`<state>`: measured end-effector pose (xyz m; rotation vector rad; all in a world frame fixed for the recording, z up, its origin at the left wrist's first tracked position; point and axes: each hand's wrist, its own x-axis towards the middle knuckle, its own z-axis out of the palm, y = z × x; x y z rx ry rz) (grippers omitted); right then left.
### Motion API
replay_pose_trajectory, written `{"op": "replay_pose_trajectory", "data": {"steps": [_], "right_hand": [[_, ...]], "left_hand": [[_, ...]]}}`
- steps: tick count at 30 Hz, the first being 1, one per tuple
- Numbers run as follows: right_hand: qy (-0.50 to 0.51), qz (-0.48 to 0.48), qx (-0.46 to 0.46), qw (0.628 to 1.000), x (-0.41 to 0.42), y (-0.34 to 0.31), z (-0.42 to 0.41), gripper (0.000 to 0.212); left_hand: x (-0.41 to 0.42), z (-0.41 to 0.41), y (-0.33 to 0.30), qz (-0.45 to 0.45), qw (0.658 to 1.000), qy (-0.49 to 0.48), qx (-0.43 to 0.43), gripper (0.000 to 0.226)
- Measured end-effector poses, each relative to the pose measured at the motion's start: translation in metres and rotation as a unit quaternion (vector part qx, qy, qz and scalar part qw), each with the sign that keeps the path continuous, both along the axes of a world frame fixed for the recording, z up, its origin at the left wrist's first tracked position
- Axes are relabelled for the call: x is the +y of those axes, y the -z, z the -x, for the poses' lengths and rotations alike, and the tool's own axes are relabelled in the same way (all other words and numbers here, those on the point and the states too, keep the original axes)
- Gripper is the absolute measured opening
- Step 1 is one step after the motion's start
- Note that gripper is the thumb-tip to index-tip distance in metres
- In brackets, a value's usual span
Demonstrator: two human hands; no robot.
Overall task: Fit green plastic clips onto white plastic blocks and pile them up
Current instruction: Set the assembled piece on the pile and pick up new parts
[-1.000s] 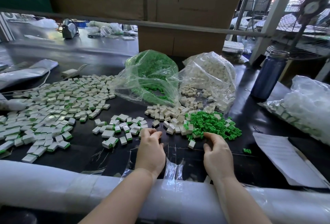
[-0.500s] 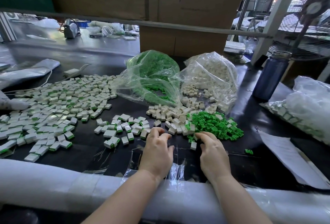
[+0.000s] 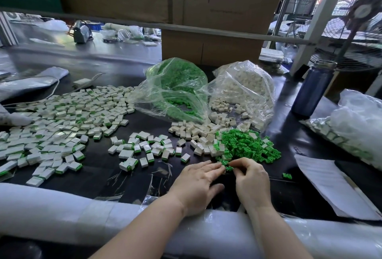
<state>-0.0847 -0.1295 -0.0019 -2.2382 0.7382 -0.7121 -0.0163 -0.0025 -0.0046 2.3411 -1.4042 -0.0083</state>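
A heap of loose green clips [image 3: 248,147] lies on the black table, with bare white blocks [image 3: 198,134] just left of it. My right hand [image 3: 252,180] pinches one green clip [image 3: 228,168] at the heap's near edge. My left hand [image 3: 196,184] lies flat beside it, fingers straight, tips touching that spot and thumb spread away. Whether a block sits under those fingertips is hidden. Fitted blocks with green edges form a small group [image 3: 144,147] and a wide spread of fitted blocks [image 3: 62,118] at the left.
Behind stand a clear bag of green clips [image 3: 177,93] and a clear bag of white blocks [image 3: 244,87]. A blue bottle [image 3: 310,89], another plastic bag [image 3: 355,122] and a paper sheet [image 3: 330,184] are at the right. One stray clip [image 3: 287,175] lies near the paper. A white padded roll [image 3: 62,213] lines the near edge.
My left hand has moved right and its fingers have straightened toward my right hand. My right hand now pinches a green clip at the heap's near edge.
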Motion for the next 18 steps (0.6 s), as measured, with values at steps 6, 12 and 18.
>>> {"op": "replay_pose_trajectory", "data": {"steps": [6,12,18], "right_hand": [[0.007,0.002,0.040,0.999,0.0003,0.0008,-0.0011,0.018],[0.010,0.051,0.113,0.992,0.0039,-0.0004,-0.0037,0.026],[0.019,0.028,0.039,0.999,0.0019,-0.0007,0.0004,0.010]], "left_hand": [[0.0051,0.0036,-0.0043,0.108,0.993,-0.023,0.039,0.031],[0.0049,0.0030,-0.0020,0.100,0.990,-0.086,0.058,0.037],[0.0062,0.0019,-0.0039,0.118,0.985,-0.087,0.096,0.024]]}}
